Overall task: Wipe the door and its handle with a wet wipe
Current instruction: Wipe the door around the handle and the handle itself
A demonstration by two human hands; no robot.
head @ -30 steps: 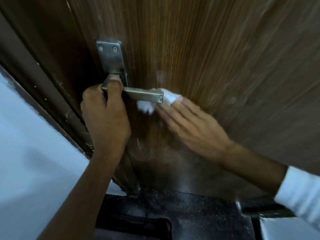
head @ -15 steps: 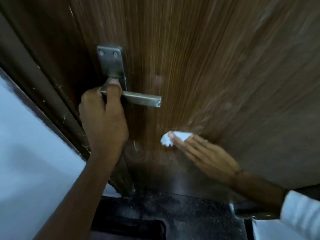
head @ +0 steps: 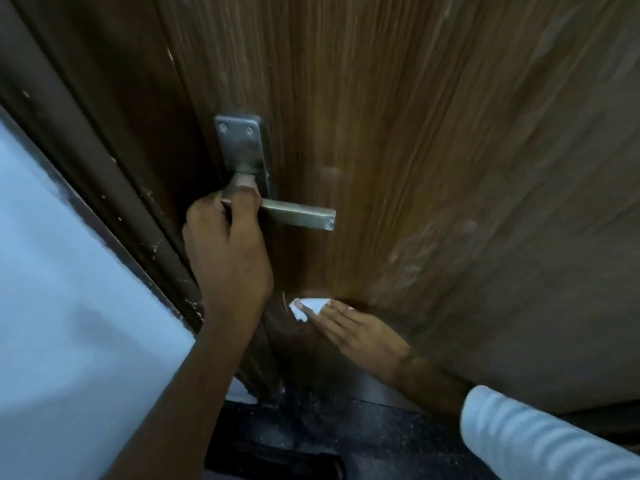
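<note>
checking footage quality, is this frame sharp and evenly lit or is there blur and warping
Head view: dim, warm light; the door grain smears toward the right edge, straight frame lines bow from wide-angle distortion, the handle is fairly crisp, and the wet wipe under the right hand looks soft.

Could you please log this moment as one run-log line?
left hand: gripping door handle | right hand: pressing wet wipe flat on door, below handle | handle: not being wiped

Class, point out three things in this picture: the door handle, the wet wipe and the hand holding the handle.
door handle (head: 298, 213), head view: middle of the lever.
wet wipe (head: 313, 304), head view: exposed white fold.
left hand (head: 227, 251), head view: back of hand.
</note>
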